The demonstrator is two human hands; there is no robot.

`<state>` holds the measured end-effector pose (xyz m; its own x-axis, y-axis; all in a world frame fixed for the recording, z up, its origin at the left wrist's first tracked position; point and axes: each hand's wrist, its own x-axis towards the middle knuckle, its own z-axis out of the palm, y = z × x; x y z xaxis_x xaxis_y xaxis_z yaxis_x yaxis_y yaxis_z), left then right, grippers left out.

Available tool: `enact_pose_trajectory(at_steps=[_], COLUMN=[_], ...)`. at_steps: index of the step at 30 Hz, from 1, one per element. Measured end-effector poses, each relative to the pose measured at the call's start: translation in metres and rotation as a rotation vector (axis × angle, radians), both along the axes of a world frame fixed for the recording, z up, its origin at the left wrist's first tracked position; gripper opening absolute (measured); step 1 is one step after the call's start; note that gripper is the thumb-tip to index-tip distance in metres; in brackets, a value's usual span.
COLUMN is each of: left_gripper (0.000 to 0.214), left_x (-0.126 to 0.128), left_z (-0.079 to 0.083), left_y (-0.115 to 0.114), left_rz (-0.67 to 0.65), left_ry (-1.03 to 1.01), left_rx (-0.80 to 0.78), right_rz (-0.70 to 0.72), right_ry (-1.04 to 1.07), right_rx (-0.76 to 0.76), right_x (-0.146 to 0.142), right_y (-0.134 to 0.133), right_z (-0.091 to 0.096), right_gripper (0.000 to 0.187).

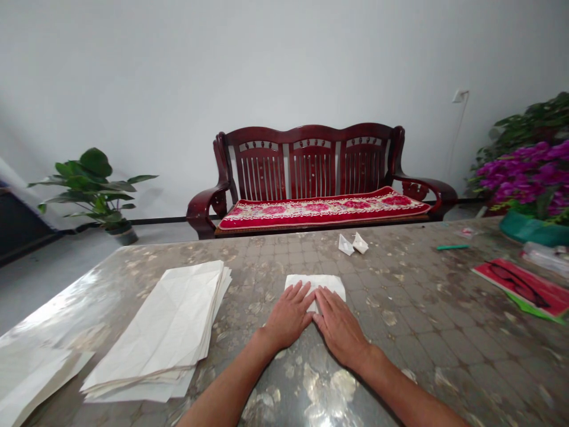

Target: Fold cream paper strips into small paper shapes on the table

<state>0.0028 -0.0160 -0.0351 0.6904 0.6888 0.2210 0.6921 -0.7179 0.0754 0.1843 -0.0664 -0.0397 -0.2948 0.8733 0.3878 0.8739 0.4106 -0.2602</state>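
A small, flat piece of white folded paper (317, 280) lies on the shiny grey-brown patterned desk (267, 261), just below the middle of the frame. The left hand (288, 313) and the right hand (338, 324) lie on top of it. Both have their fingers out straight, so neither grip is curled around anything. Above, two tiny white folded paper shapes (346, 245) sit side by side. At the lower left is a big pile of creased white paper sheets (164, 326). A thin green stick (452, 247) lies to the right.
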Motion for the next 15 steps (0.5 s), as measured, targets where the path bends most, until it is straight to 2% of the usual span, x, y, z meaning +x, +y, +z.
enact_pose_trajectory(at_steps=[15], left_gripper=[0.052], left_x=[-0.0003], left_z=[-0.0028], left_y=[0.0006], left_rz=[0.008], left_ry=[-0.008], left_rx=[0.002], right_rz=[-0.065], right_ry=[-0.036], right_rx=[-0.120], right_x=[-0.0030], right_y=[0.0000], right_z=[0.0030], right_gripper=[0.055])
